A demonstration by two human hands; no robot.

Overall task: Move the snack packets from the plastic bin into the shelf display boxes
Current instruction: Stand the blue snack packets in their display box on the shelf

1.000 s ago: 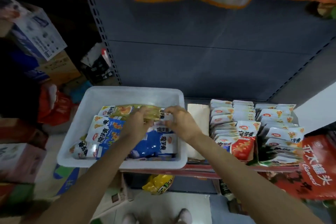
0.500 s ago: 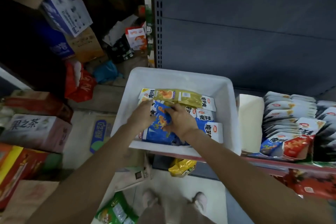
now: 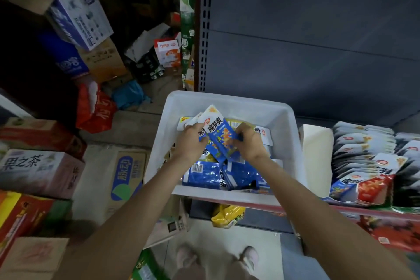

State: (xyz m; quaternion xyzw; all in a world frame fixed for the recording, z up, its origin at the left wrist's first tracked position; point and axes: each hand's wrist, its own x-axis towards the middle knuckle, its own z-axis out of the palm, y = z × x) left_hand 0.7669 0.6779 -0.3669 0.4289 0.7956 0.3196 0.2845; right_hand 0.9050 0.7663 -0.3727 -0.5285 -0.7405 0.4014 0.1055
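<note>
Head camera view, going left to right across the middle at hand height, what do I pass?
Pink tea carton → cardboard box with the blue and green label → left hand → blue snack packets gripped by both hands → right hand → white plastic bin wall → shelf display boxes.

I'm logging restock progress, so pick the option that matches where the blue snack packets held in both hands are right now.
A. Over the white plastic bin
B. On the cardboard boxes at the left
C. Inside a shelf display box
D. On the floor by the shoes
A: the left hand and right hand grip the blue snack packets above the white plastic bin, not yet at the shelf display boxes.
</note>
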